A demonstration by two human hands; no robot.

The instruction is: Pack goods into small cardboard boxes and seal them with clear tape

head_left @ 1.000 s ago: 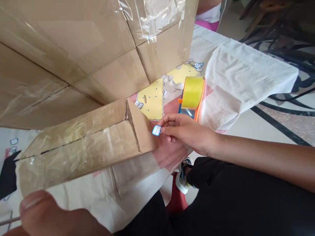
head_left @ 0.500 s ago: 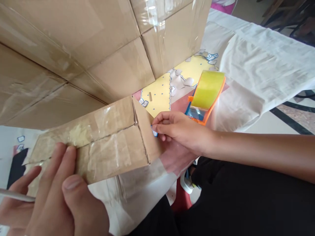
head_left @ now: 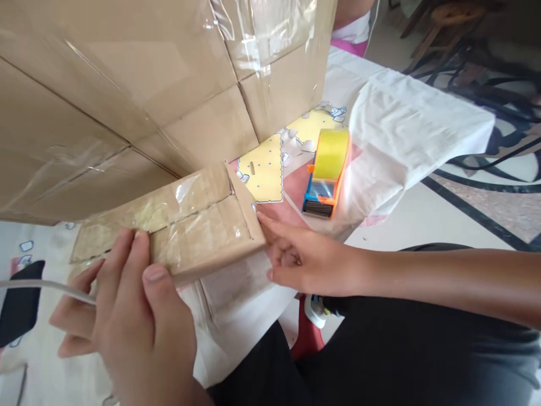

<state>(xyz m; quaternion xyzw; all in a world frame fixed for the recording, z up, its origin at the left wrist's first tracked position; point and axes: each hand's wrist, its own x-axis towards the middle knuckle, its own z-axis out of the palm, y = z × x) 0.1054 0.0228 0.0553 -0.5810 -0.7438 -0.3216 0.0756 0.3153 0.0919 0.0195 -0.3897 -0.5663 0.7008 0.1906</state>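
Note:
A long cardboard box [head_left: 203,225], covered with clear tape, lies in front of a wall of larger taped cartons [head_left: 203,118]. My left hand [head_left: 135,316] rests on its top near the left end, fingers outstretched and thumb by the near edge. A thin white cord [head_left: 46,285] runs to that hand's fingers; whether they grip it is hidden. At the box's right end, my right hand [head_left: 308,254] touches the end face with its forefinger, thumb apart and other fingers bent. Just above that fingertip shows a sliver of a small white piece [head_left: 254,208], mostly hidden.
An orange and blue tape dispenser [head_left: 327,175] with a yellow roll stands beyond my right hand. Yellow cut paper [head_left: 264,175] and scraps [head_left: 307,146] lie by the cartons. A white cloth [head_left: 393,118] drapes over the table edge. A dark object [head_left: 23,299] lies at left.
My right hand has gone from pinching a small white and blue piece at the box end to touching there with the forefinger. My view has shifted; my left hand still rests on the box.

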